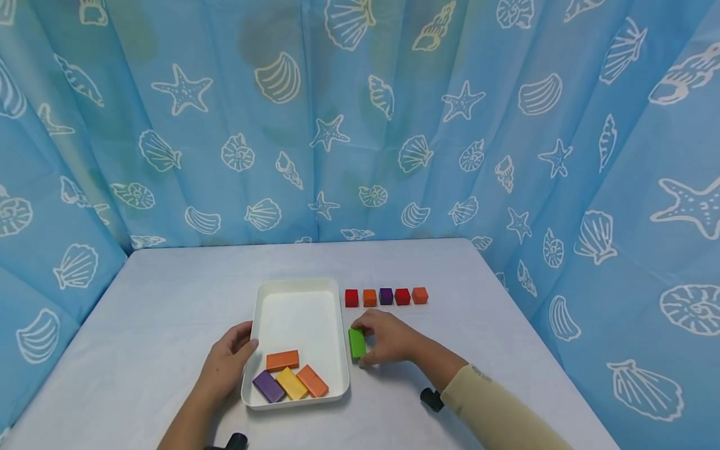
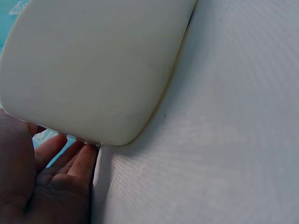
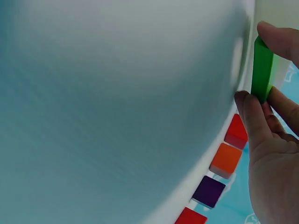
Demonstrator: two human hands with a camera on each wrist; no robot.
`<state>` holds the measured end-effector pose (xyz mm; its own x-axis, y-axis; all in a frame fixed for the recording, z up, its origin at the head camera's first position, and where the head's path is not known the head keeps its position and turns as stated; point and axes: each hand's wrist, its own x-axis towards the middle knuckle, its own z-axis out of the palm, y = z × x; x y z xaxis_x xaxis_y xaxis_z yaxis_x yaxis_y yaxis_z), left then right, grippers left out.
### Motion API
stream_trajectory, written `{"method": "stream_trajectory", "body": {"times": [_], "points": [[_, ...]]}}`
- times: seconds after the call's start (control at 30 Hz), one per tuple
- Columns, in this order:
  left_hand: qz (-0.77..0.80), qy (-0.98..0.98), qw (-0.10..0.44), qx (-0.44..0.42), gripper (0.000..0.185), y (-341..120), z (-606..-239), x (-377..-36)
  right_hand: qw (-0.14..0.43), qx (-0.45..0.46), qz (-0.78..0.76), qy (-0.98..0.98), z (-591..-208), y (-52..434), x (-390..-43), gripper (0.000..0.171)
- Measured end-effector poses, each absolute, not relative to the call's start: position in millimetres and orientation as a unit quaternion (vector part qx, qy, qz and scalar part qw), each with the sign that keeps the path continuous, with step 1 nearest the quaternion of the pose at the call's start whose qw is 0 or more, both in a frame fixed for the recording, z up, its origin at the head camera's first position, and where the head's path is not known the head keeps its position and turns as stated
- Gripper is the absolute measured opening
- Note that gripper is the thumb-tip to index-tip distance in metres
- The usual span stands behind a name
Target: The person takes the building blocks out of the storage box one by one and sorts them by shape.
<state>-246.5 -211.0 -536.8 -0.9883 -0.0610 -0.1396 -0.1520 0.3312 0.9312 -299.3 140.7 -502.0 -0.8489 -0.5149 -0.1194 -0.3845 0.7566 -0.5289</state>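
In the head view, my right hand (image 1: 388, 337) pinches a green rectangular block (image 1: 357, 344) by its two ends, thumb at the near end and fingertips at the far end. The block is just right of a white tray (image 1: 344, 325). My left hand (image 1: 225, 359) holds the tray's left side, its thumb at the rim and fingers along the outer wall. Inside the tray's near end lie a purple block (image 1: 269, 386), a yellow block (image 1: 292, 384) and two orange blocks, one upper (image 1: 282, 360) and one at the right (image 1: 312, 380).
Several small cubes form a row beyond my right hand, from a red cube (image 1: 351, 298) through a purple cube (image 1: 385, 296) to an orange-red cube (image 1: 420, 295). A white cloth covers the table (image 1: 185, 287). A blue shell-patterned curtain (image 1: 337, 156) hangs behind and beside it.
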Motion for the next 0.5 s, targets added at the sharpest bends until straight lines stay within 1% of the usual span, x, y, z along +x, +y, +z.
{"method": "stream_trajectory", "body": {"times": [0.23, 0.5], "points": [[0.577, 0.814, 0.035, -0.058, 0.055, -210.6, -535.4, -245.7, 0.118, -0.252, -0.232, 0.932, -505.7, 139.6, -292.7, 0.062], [0.574, 0.816, 0.036, -0.061, 0.057, -208.4, -534.2, -247.0, 0.126, -0.247, -0.215, 0.936, -506.6, 135.6, -291.3, 0.064]]}}
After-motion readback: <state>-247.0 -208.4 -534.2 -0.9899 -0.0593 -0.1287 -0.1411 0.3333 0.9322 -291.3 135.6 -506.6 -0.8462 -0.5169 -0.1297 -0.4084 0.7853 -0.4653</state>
